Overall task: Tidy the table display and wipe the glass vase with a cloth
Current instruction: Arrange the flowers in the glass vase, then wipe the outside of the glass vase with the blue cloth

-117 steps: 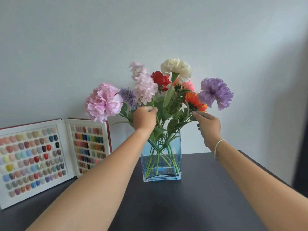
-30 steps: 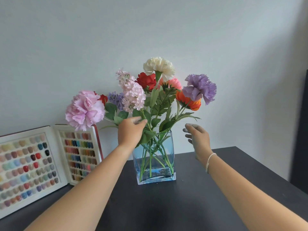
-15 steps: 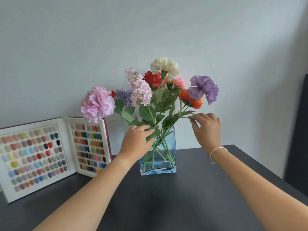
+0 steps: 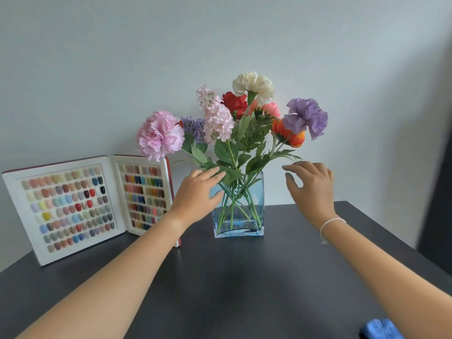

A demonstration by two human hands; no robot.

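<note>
Nail colour swatch book (image 4: 90, 206) standing open

I see two bare forearms with no sleeves. My right hand (image 4: 311, 189) carries a thin white string bracelet (image 4: 330, 225) at the wrist, right of frame centre; my left hand (image 4: 195, 195) wears nothing.

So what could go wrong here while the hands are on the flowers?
The left hand presses on leaves at the rim of the vase; a sideways tug could tip it and spill its water. The pink flower leans out over the nail chart and could knock it.
</note>
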